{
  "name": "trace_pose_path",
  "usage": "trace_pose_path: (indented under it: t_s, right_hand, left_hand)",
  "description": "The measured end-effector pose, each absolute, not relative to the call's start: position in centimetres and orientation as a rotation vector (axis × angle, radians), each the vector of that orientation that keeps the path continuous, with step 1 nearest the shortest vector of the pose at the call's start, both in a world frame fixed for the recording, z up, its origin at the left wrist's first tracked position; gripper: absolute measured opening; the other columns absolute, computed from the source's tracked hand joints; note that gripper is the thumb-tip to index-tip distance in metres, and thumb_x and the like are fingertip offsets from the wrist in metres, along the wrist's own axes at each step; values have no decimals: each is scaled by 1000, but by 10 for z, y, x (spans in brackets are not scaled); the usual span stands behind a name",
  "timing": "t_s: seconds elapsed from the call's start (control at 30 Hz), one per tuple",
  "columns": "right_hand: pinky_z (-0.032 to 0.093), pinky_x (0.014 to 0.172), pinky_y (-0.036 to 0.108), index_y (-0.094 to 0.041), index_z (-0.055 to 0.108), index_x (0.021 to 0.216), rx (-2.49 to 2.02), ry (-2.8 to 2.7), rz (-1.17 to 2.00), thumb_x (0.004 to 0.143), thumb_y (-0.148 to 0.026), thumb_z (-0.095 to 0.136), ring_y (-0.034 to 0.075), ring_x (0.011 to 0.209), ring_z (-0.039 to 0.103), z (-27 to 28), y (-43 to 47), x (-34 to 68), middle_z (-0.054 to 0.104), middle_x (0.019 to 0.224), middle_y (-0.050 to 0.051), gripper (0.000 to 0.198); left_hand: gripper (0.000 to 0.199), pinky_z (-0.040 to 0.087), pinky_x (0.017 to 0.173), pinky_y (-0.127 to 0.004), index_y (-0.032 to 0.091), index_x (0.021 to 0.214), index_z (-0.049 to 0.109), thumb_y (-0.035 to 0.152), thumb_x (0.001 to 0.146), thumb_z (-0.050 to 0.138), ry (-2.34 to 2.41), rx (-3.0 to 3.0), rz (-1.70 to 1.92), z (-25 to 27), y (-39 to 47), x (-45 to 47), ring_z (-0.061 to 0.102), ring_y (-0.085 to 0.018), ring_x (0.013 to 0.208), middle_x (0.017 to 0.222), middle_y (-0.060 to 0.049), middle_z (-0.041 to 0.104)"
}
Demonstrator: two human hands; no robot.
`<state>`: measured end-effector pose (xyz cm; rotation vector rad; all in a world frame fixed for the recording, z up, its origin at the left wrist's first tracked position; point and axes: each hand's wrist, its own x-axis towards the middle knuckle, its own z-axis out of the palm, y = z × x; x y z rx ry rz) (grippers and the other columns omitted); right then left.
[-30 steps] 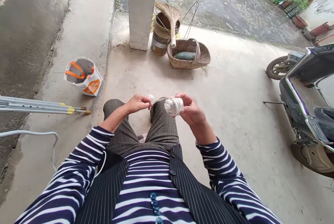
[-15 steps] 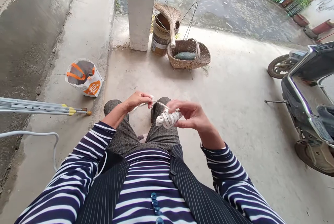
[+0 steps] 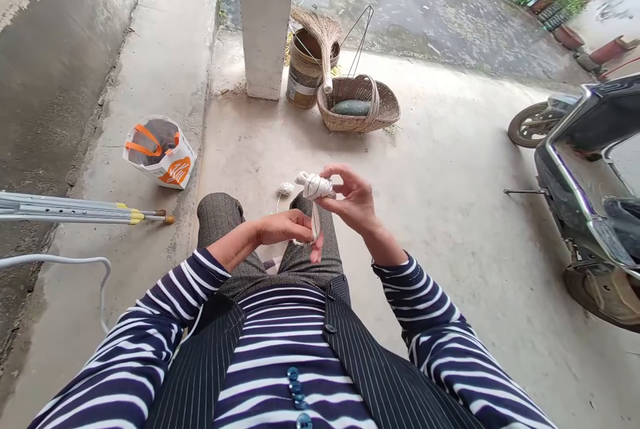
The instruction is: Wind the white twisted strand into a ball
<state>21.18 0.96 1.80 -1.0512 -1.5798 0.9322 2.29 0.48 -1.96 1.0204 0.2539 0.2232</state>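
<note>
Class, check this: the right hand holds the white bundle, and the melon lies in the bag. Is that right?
Not quite: the melon lies in the basket, not the bag, as the head view shows. The right hand does hold the white bundle.

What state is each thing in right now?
Left hand: closed on white strand
White strand: running from bundle to left hand
Right hand: gripping white bundle
White bundle: wound, held up
Small white ball: cord trailing from it
Bag: upright, open
Bucket: upright, open
Broom: leaning across bucket, bristles up
Basket: upright, holding melon
Melon: lying lengthwise
Scooter: standing
</note>
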Motion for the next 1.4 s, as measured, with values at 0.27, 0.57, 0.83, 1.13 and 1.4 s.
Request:
trace_pose_path:
  t_s: [0.27, 0.57, 0.83, 1.13, 1.4]
  right_hand:
    - [57, 91, 37, -23, 68, 104, -991, -2064, 568, 75, -4, 64, 22, 106, 65, -4, 7, 214, 67, 112, 7, 35]
    - [54, 96, 40, -21, 63, 117, -1035, -2091, 841, 74, -12, 72, 26, 115, 63, -17, -5, 210, 65, 123, 11, 45]
    - [50, 98, 40, -23, 66, 103, -1140, -2081, 627, 76, -9, 67, 27, 110, 63, -26, -5, 202, 70, 114, 9, 30]
    - [51, 92, 38, -23, 69, 103, -1226, -2083, 744, 65, -5, 64, 25, 104, 65, -26, -2, 217, 72, 107, 6, 42]
    - [49, 80, 31, -24, 70, 108, -1295, -2079, 777, 68, -6, 65, 21, 96, 65, -17, -1, 236, 73, 107, 3, 44]
  left_hand:
    - [29, 51, 93, -43, 12, 79, 72, 41, 84, 77, 331, 857, 383, -27, 5, 8, 72, -26, 80, 69, -11, 72]
    - [26, 51, 80, -35, 10, 74, 70, 34, 84, 75, 406, 784, 548, -29, -4, 7, 70, -23, 74, 61, -9, 68]
    - [28, 51, 76, -35, 11, 75, 68, 37, 85, 74, 451, 762, 520, -27, -8, 6, 68, -22, 67, 60, -8, 66]
    - [36, 54, 85, -37, 13, 74, 68, 46, 81, 77, 640, 742, 605, -43, 4, -21, 65, -18, 60, 54, -3, 62]
    - [46, 49, 63, -27, 12, 64, 67, 53, 82, 77, 791, 995, 419, -52, 17, -48, 66, -18, 68, 64, -9, 68]
